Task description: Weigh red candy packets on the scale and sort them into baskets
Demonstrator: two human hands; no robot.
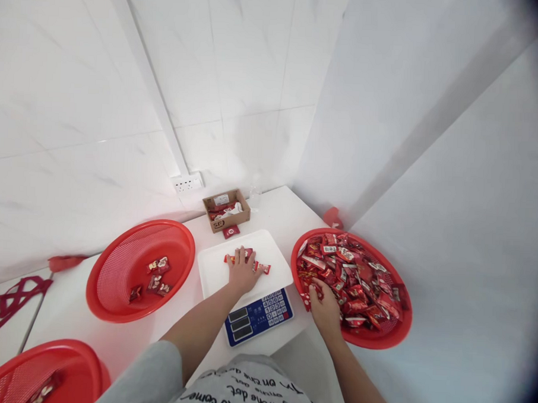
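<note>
My left hand (243, 273) rests on several small red packets (262, 268) on the white pan (212, 267) of a scale, its fingers spread. Below the pan shows the scale's blue keypad panel (260, 316). My right hand (324, 305) is at the near left rim of a red basket (403, 338) heaped with red packets (359, 277). Its fingers are curled round a red packet (317, 290).
A red basket (99, 304) with several packets stands left of the scale, another (88, 360) at the lower left. Behind the scale is a cardboard box (226, 224), with a red packet (231, 231) before it. Red ribbon (17, 297) lies far left.
</note>
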